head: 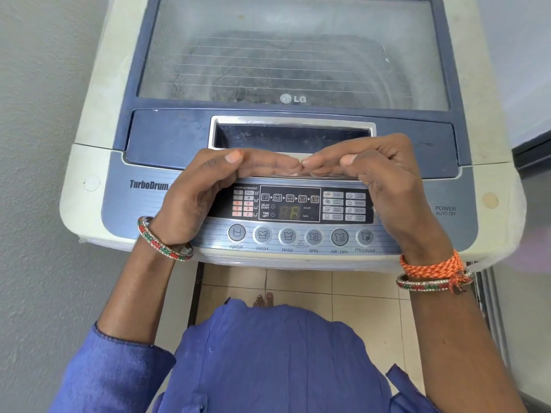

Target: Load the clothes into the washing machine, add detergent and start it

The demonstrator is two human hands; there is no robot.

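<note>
- Two hands rest over the front of the top-loading washing machine (98, 120), fingertips meeting at the middle, just under the chrome lid handle (292, 135).
- The left hand (208, 186) is arched, fingers held together and curled, thumb laid along them; it pinches nothing. Its heel sits beside the "TurboDrum" lettering.
- The glass lid (293, 55) is shut. Through it the drum looks dim and hazy; I cannot tell whether clothes lie inside. "LG" is printed on its front edge.
- The control panel (292, 207) reads "WATER-DETERGENT", "DELAY START", "TIME LEFT"; the digits look faint. Buttons below: WATER, WASH, RINSE, SPIN, AIR DRY, PROGRAM.
- The right hand (384, 180) mirrors the left, fingers together and bent, empty. "POWER AUTO OFF" sits just to its right.
- Judging by the paired hold at the lid's front edge, the hands seem placed to lift the lid evenly or press it closed.
</note>
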